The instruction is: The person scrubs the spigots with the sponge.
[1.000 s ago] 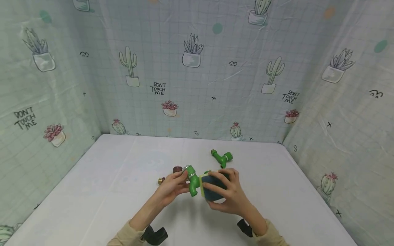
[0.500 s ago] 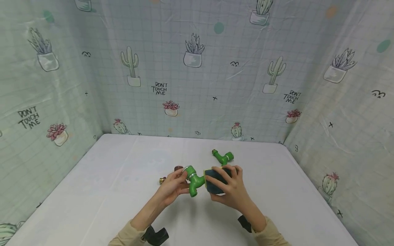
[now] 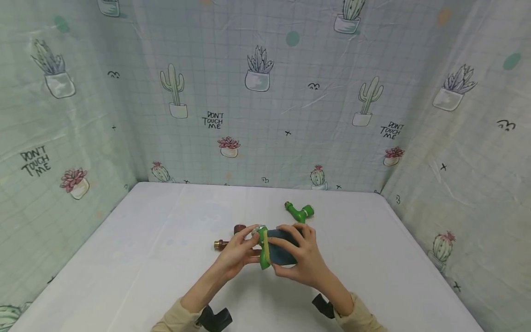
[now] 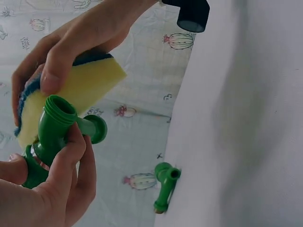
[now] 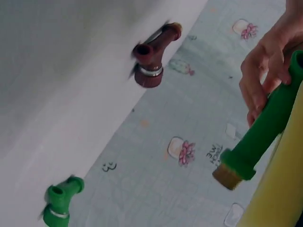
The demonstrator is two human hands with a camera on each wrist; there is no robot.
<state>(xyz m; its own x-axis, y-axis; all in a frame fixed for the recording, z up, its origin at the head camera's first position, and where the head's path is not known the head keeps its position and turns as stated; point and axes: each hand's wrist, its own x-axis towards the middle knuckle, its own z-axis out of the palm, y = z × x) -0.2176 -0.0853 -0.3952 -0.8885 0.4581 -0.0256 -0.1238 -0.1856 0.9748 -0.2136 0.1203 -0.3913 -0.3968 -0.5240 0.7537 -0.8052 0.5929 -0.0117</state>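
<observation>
A: How were your hands, and where was the faucet?

B: The green faucet (image 4: 49, 127) was in the air above the white table (image 3: 166, 230). Your left hand (image 3: 236, 254) pinched it near one end, and your right hand (image 3: 306, 258) gripped the sponge (image 4: 92, 82), with the fingers spread over its blue side.

A: What could go wrong for you?

B: In my judgement, the faucet could twist or slip, because you held it only near one end, and a strong push of the sponge would load the free part. It could then drop on the table. Your left fingers were also close to the yellow side, so they could get rubbed.

A: What was not clear?

B: In the head view, the sponge covered much of the faucet, and your left hand partly hid the brown faucet (image 3: 239, 228). The right wrist view cut the sponge at its edge, so I could not tell how firmly it pressed.
</observation>
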